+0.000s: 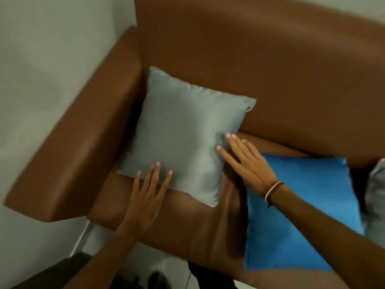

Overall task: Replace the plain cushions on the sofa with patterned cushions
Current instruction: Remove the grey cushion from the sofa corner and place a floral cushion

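A plain grey-green satin cushion (183, 130) leans in the left corner of the brown leather sofa (270, 69), against the backrest and the armrest. My left hand (145, 197) lies flat with fingers spread on the cushion's lower front edge. My right hand (248, 163) is flat against the cushion's right side, fingers apart, with a band on the wrist. Neither hand grips anything. A plain blue cushion (302, 209) lies flat on the seat to the right, partly under my right forearm.
The sofa's left armrest (79, 147) runs beside a pale wall (41, 59). A grey cushion edge (375, 195) shows at the far right. A dark object (58, 272) and white floor (104, 243) lie below the seat's front.
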### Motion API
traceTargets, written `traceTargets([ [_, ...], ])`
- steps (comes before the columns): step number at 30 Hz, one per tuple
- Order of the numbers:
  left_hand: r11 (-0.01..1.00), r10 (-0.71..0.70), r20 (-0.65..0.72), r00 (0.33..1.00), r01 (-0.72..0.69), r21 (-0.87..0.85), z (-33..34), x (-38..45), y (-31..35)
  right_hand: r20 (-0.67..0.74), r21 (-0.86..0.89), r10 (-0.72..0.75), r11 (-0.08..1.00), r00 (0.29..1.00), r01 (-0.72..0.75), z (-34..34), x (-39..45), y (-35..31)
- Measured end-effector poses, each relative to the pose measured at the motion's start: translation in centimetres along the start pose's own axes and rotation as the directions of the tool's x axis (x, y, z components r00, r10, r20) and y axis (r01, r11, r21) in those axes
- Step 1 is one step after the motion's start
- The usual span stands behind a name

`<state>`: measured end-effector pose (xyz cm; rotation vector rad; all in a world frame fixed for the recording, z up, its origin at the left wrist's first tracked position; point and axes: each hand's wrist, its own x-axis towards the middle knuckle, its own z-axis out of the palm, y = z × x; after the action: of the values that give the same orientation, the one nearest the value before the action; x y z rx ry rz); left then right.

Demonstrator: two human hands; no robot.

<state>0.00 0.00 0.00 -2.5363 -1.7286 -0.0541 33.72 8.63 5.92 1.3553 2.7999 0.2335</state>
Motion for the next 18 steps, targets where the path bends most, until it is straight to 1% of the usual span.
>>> traceTargets([
  [1, 0.999, -0.02, 0.027, 0.999, 0.02, 0.034, 2.2, 0.9, -0.2, -0.046, -0.018, -0.023, 1.0, 0.999, 0.023, 2.3, 1.4, 0.5],
  [2, 0.999, -0.014, -0.005, 1.0, 0.014, 0.043, 4.2, 1.5, -0.7, -0.048, -0.021, -0.052, 0.998, 0.997, 0.051, 3.8, 2.5, 1.2],
  [3, 0.998, -0.009, -0.023, 1.0, 0.011, 0.069, 5.9, 1.9, -1.0, -0.085, -0.053, -0.088, 0.995, 0.992, 0.083, 5.5, 3.6, 1.5],
  [6, 0.993, 0.016, -0.155, 0.988, 0.002, 0.115, 10.1, 2.6, -2.0, -0.185, -0.122, -0.159, 0.983, 0.97, 0.138, 9.0, 6.1, 1.6],
  [9, 0.992, 0.047, -0.273, 0.961, -0.012, 0.128, 10.4, 4.1, -2.6, -0.322, -0.124, -0.189, 0.98, 0.928, 0.156, 9.3, 6.8, 2.0],
  [11, 0.992, 0.085, -0.329, 0.941, -0.05, 0.113, 9.1, 5.3, -3.3, -0.362, -0.08, -0.21, 0.978, 0.908, 0.195, 8.0, 6.9, 1.9],
  [12, 0.992, 0.118, -0.351, 0.929, -0.094, 0.086, 7.7, 5.9, -4.0, -0.365, -0.064, -0.216, 0.976, 0.906, 0.207, 6.9, 6.9, 1.6],
  [14, 0.974, 0.194, -0.372, 0.908, -0.224, -0.039, 4.4, 6.5, -5.3, -0.362, 0.012, -0.211, 0.973, 0.908, 0.231, 4.1, 7.1, 1.4],
  [15, 0.944, 0.238, -0.382, 0.893, -0.306, -0.127, 2.1, 6.9, -6.3, -0.357, 0.079, -0.184, 0.971, 0.916, 0.226, 2.1, 7.3, 1.7],
  [16, 0.905, 0.276, -0.373, 0.886, -0.37, -0.209, -0.9, 8.0, -7.9, -0.347, 0.152, -0.121, 0.971, 0.93, 0.183, -0.7, 7.9, 2.2],
  [17, 0.876, 0.286, -0.306, 0.908, -0.377, -0.302, -3.7, 9.2, -9.5, -0.32, 0.241, -0.034, 0.964, 0.947, 0.116, -3.0, 8.5, 2.7],
  [18, 0.854, 0.276, -0.187, 0.943, -0.33, -0.402, -6.9, 11.1, -11.2, -0.285, 0.338, 0.078, 0.941, 0.955, 0.024, -5.5, 9.2, 3.2],
])
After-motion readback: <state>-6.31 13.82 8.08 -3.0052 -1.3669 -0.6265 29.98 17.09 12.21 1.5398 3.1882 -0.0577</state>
